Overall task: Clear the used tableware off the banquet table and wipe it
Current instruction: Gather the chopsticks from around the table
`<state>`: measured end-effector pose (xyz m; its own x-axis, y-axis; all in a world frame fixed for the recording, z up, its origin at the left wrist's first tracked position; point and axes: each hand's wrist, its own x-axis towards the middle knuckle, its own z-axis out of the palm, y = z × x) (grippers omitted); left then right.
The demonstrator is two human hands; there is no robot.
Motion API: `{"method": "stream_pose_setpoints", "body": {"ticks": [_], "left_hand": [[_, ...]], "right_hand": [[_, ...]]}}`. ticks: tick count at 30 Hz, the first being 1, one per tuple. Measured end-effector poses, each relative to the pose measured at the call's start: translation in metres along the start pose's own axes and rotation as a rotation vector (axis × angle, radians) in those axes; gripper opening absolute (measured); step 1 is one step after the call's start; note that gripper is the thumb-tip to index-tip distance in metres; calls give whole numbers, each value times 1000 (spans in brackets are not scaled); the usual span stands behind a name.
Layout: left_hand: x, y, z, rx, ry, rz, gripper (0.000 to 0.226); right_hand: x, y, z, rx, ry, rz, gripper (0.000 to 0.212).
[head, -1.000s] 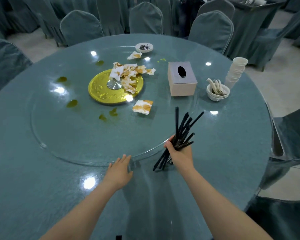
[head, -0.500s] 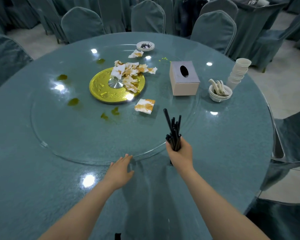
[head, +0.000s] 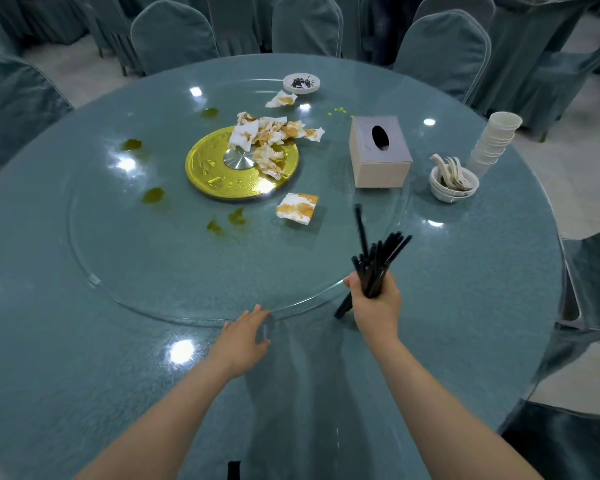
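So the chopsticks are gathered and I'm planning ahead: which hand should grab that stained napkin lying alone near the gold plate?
Probably left: the left hand is free, while the right hand grips the chopsticks.

black chopsticks [head: 374,265] bundled, upright, fanned

There is 1 view only, a wide-angle camera worn on the person's head, so no part of the scene is shared with another view. It looks forward and steeply down from the near edge of the round table [head: 84,358], close above it. Both forearms reach in from the bottom edge. The whole tabletop fits in frame, bowed by the lens, and covered chairs [head: 174,39] on the far side line the top.
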<state>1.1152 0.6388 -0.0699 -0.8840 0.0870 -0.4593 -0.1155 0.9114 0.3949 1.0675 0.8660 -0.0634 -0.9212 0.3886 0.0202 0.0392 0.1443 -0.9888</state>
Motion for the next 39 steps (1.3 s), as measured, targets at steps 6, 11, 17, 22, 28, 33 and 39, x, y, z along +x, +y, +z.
{"method": "stream_pose_setpoints", "body": {"ticks": [6,11,17,22,28,33,39], "left_hand": [[0,-3,0,-4,15,-5,59],[0,-3,0,-14,14,-16,58],[-3,-1,-1,-29,16,-25,58],[-3,0,-2,-42,14,-34,57],[-5,0,-5,-34,-4,-37,57],[-7,8,-13,-130,33,-77,59],[-20,46,-15,-318,147,107,54]], "right_hand": [[9,0,-5,23,27,-96,26],[15,1,-11,79,4,-19,18],[14,3,-17,57,37,68,25],[16,3,-21,44,33,86,24],[12,-3,-21,40,18,96,29],[-6,-16,-42,6,59,104,25],[-37,-33,-79,-106,87,123,29]]}}
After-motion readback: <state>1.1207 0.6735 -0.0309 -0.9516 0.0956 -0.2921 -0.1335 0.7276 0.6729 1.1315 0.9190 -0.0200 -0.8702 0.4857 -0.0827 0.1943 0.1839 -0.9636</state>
